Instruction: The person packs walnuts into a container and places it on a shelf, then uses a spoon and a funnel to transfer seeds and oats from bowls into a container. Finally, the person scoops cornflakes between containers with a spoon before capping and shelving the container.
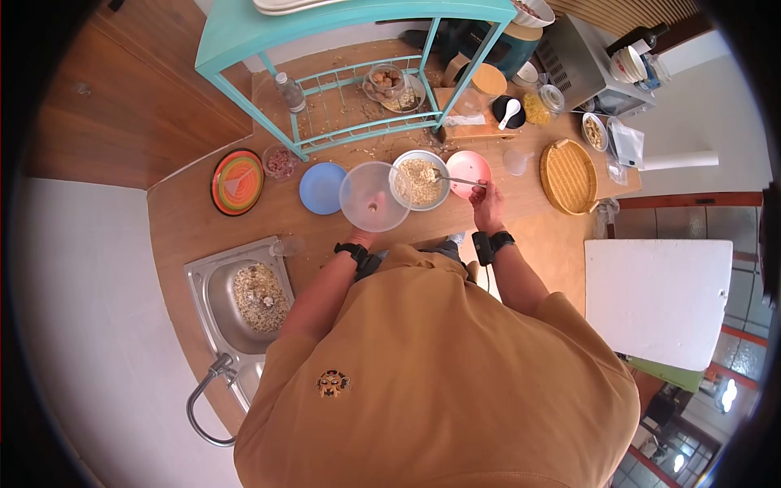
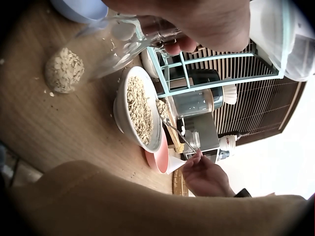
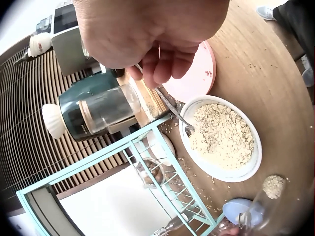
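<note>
My left hand (image 1: 364, 237) grips the neck of a clear bottle (image 2: 110, 56), which has oat flakes in its bottom. Over that hand, a wide translucent funnel (image 1: 370, 185) opens upward. Between the thumb and fingers of my right hand (image 1: 488, 210) is the handle of a metal spoon (image 1: 461, 180). Oats (image 2: 161, 108) lie on the spoon's end, which reaches the rim of a white bowl (image 2: 122, 105) filled with oat flakes. Beside this bowl, under the right hand, stands a pink bowl (image 1: 465, 160).
A blue plate (image 1: 319, 191) and a striped plate (image 1: 237, 183) lie to the left. The turquoise rack (image 1: 366, 126) stands close behind the bowls. A woven basket (image 1: 567, 175) is at the right; the sink (image 1: 224, 281) at the left holds a flaky pile.
</note>
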`<state>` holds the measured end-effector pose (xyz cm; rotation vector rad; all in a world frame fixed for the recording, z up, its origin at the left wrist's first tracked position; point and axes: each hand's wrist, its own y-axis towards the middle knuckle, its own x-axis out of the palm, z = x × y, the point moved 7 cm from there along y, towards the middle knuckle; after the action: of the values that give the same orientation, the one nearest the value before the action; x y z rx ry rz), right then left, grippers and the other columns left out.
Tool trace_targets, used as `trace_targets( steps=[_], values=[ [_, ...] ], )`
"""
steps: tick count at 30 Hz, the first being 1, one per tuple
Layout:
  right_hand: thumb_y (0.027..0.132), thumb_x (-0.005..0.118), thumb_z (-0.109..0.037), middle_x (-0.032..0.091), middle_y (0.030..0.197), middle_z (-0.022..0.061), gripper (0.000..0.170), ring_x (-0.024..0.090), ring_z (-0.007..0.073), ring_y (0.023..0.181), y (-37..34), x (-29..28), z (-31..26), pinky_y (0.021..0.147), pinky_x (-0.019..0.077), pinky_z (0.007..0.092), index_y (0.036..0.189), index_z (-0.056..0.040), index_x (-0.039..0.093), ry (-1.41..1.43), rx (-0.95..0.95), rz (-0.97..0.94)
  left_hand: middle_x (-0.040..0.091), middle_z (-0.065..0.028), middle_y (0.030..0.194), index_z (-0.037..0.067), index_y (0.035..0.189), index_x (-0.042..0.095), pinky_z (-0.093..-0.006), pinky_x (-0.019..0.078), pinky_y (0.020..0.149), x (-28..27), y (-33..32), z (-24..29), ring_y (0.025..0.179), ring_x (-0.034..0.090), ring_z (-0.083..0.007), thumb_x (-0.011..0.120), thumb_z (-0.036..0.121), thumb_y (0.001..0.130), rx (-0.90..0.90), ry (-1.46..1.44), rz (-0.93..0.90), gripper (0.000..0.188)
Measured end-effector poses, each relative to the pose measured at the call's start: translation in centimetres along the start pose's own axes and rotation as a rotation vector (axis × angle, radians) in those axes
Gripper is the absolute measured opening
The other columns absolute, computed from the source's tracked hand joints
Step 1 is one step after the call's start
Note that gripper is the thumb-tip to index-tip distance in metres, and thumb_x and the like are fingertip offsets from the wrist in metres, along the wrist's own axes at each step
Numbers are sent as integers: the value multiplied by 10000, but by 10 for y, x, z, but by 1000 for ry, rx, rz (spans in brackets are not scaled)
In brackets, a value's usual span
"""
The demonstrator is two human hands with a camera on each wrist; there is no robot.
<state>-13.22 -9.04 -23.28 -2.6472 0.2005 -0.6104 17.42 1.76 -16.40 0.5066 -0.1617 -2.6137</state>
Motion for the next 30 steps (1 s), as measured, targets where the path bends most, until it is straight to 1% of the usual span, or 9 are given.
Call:
trace_targets(
  steps=[5, 7, 13, 17, 20, 23, 26, 29, 30],
  values=[
    [960, 488, -340, 588, 712, 23, 285, 560, 116, 637, -1, 5, -12, 611, 494, 257, 942, -70, 576, 68, -2, -45, 630, -87, 707, 35, 762, 645, -346, 438, 565, -2, 1, 0, 626, 577, -225, 582, 196, 873, -3, 56, -14, 205],
    [963, 483, -336, 590, 713, 24, 286, 562, 117, 637, -2, 9, -18, 611, 496, 259, 940, -66, 576, 69, -3, -57, 626, -88, 695, 34, 749, 643, -350, 438, 562, -3, 1, 3, 617, 576, -226, 587, 190, 867, 51, 93, 1, 204],
    [975, 464, -319, 591, 714, 27, 287, 565, 118, 637, -4, 18, -33, 610, 501, 259, 941, -56, 573, 82, -26, -97, 624, -95, 700, 28, 733, 632, -353, 441, 568, -4, 0, 2, 636, 583, -236, 593, 182, 858, 3, 29, 26, 202],
    [980, 455, -311, 591, 714, 32, 295, 564, 117, 635, -10, 25, -48, 612, 500, 260, 941, -42, 570, 90, -35, -112, 622, -97, 701, 26, 729, 627, -358, 442, 574, -2, 0, -3, 640, 583, -242, 588, 177, 862, -11, 58, 1, 205],
    [982, 454, -303, 591, 713, 36, 295, 563, 122, 633, -18, 35, -66, 614, 498, 265, 934, -36, 570, 93, -62, -138, 626, -99, 706, 25, 740, 634, -364, 442, 579, -5, 1, 7, 634, 579, -242, 582, 173, 868, 2, 31, -3, 202],
    [984, 450, -296, 589, 709, 39, 293, 562, 129, 631, -33, 54, -91, 623, 492, 272, 924, -34, 567, 103, -96, -170, 633, -104, 715, 24, 751, 642, -368, 443, 584, -5, 0, 7, 636, 580, -242, 575, 174, 876, -23, 38, -31, 206],
    [980, 461, -299, 587, 700, 42, 293, 561, 134, 629, -50, 76, -114, 629, 487, 280, 918, -32, 564, 141, -120, -225, 622, -82, 697, 48, 763, 636, -353, 423, 550, -6, 0, 11, 603, 570, -214, 573, 186, 894, 42, 77, -21, 200],
    [983, 460, -286, 589, 686, 50, 294, 557, 136, 620, -72, 105, -133, 630, 481, 278, 893, -28, 570, 176, -109, -272, 631, -79, 731, 47, 790, 637, -344, 435, 564, -3, 0, 10, 625, 577, -211, 585, 175, 887, 31, 31, -36, 169],
    [984, 459, -281, 591, 683, 53, 298, 554, 136, 614, -78, 114, -137, 627, 479, 274, 883, -26, 575, 186, -105, -306, 641, -79, 754, 39, 822, 647, -345, 450, 598, -1, 0, 8, 663, 590, -216, 569, 173, 893, 4, -12, -41, 171]
  ],
)
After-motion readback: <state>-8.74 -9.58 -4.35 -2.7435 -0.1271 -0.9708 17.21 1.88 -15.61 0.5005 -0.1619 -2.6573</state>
